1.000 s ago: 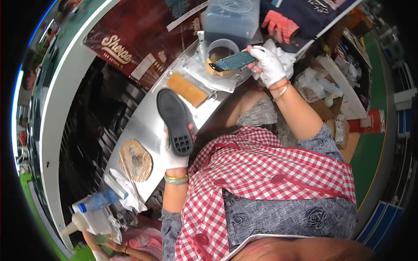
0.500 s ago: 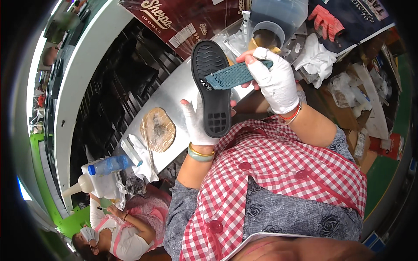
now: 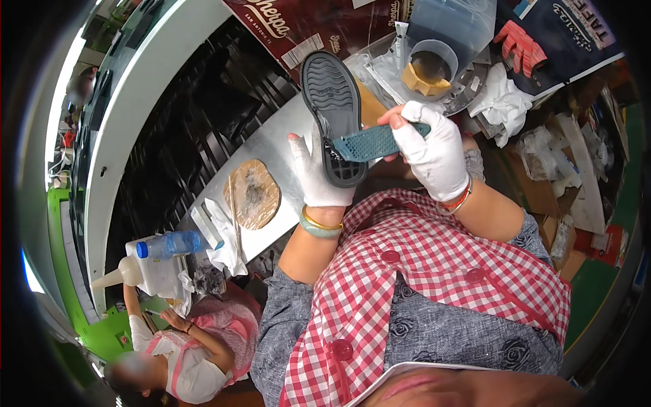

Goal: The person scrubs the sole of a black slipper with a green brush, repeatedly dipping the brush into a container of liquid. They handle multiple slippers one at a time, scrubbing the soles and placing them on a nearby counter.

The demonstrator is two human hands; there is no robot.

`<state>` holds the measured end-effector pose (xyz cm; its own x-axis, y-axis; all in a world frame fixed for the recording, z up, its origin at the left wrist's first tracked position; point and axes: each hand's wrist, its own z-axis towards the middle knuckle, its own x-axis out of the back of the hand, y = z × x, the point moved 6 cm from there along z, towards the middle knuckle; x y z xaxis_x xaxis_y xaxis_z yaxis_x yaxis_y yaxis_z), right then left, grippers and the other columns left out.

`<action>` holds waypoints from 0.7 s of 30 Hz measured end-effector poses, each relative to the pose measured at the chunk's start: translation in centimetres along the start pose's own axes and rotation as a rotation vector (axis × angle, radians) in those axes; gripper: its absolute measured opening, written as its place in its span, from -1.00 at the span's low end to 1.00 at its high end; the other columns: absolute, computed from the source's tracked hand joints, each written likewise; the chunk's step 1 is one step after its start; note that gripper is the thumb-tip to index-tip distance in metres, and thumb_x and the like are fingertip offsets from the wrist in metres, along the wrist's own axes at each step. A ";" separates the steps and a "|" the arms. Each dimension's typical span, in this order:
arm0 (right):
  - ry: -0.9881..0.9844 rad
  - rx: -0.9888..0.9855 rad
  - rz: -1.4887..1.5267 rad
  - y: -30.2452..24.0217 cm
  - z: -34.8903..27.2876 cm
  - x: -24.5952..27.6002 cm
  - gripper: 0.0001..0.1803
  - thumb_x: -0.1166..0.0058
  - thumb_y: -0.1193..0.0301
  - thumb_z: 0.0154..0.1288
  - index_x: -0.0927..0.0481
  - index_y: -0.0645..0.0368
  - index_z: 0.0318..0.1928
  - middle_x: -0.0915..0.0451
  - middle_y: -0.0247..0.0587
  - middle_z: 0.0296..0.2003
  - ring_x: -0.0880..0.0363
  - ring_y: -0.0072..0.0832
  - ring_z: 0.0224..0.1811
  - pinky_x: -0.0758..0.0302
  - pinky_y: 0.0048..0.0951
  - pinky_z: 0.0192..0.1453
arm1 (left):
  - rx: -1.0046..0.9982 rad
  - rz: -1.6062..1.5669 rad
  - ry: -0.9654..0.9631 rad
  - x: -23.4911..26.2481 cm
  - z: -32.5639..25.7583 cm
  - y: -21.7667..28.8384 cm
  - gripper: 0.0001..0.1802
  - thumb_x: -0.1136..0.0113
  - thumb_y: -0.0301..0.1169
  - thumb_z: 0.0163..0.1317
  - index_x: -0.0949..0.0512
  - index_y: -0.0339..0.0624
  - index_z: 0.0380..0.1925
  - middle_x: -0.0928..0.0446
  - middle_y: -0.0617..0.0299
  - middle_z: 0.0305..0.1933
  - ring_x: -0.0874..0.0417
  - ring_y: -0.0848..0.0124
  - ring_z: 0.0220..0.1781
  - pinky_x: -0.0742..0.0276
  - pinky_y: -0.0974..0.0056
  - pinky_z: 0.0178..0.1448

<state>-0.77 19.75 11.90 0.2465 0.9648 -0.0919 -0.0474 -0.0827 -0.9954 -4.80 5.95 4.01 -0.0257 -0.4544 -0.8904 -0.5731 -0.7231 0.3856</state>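
My left hand [image 3: 322, 178], in a white glove with bare fingertips, is closed round a black shoe sole [image 3: 339, 108]. The sole stands tilted, with its wavy-ridged toe end away from me and its heel end near my palm. A flat teal brush [image 3: 380, 144] with a textured back is gripped by my right hand [image 3: 434, 148], also white-gloved. Its left end meets the lower part of the sole, where white specks show; bristles there are partly hidden. Under my left wrist lies a metal table [image 3: 288, 129].
A round brown pad [image 3: 252, 195] with a thin stick lies left of my left hand. Beyond my right hand are a clear cup [image 3: 434, 51] of dark liquid and crumpled white cloth [image 3: 500, 102]. A bottle [image 3: 169, 245] stands at left, near a co-worker [image 3: 193, 353].
The brush has shifted from the sole's middle toward its heel end. My left hand and the sole have tipped slightly, and the sole's heel is now higher in view.
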 end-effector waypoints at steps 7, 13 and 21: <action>-0.061 -0.021 -0.046 0.1 -1.4 -0.4 -0.80 0.02 0.38 0.34 -0.57 0.26 -0.26 -0.56 -0.33 -0.44 -0.49 -0.71 -0.51 -0.44 -0.69 -0.47 | 0.051 0.013 0.061 0.1 0.1 -0.1 -0.10 0.55 0.36 0.20 -0.14 -0.10 0.29 -0.28 0.01 0.23 -0.37 0.03 0.18 -0.34 -0.05 0.22; -0.227 -0.087 -0.084 0.1 -1.2 -0.3 -0.79 0.03 0.35 0.35 -0.57 0.25 -0.25 -0.55 -0.33 -0.33 -0.49 -0.72 -0.42 -0.48 -0.71 -0.41 | 0.094 0.014 0.103 0.1 -0.4 -0.6 -0.13 0.39 0.34 0.20 -0.21 -0.18 0.22 -0.35 -0.04 0.16 -0.44 0.11 0.12 -0.38 0.05 0.20; -0.495 -0.206 -0.133 -0.1 -0.1 -0.8 -0.79 0.00 0.32 0.32 -0.57 0.22 -0.28 -0.48 -0.42 -0.40 -0.42 -0.76 -0.45 -0.46 -0.72 -0.45 | 0.292 -0.001 0.088 0.6 -1.1 -1.8 -0.09 0.42 0.37 0.18 -0.18 -0.18 0.24 -0.39 -0.04 0.10 -0.52 0.10 0.04 -0.49 0.11 0.12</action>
<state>-0.89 18.92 12.04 -0.2497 0.9683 0.0081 0.1554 0.0483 -0.9867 -2.88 6.47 3.06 0.0385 -0.5065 -0.8614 -0.7848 -0.5490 0.2877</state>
